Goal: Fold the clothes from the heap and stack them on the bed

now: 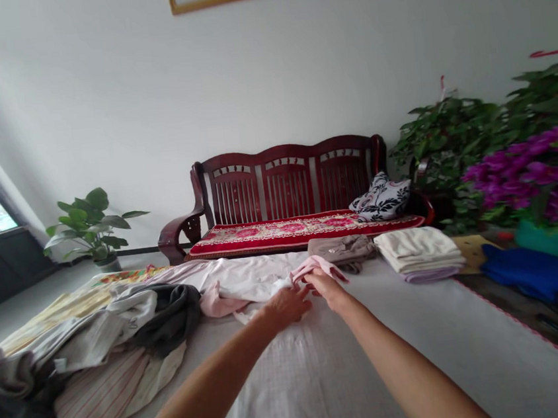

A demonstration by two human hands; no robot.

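Note:
A white garment with pink parts (226,302) lies loosely spread on the pale cloth covering the table. My right hand (323,285) is closed on its pink right end, with the fingers curled over the fabric. Close beside it, my left hand (288,306) has its fingers bent at the garment's near edge, seemingly gripping white fabric; its fingertips are partly hidden. The two hands almost touch. Just behind them sits a folded grey-brown garment (340,249).
A heap of loose clothes (102,327) covers the left side. Folded cream and lilac cloths (419,251) are stacked at right, near blue fabric (530,272) and a teal flowerpot (556,243). Beyond the table stands a wooden bench (287,188) with a patterned cushion (382,198).

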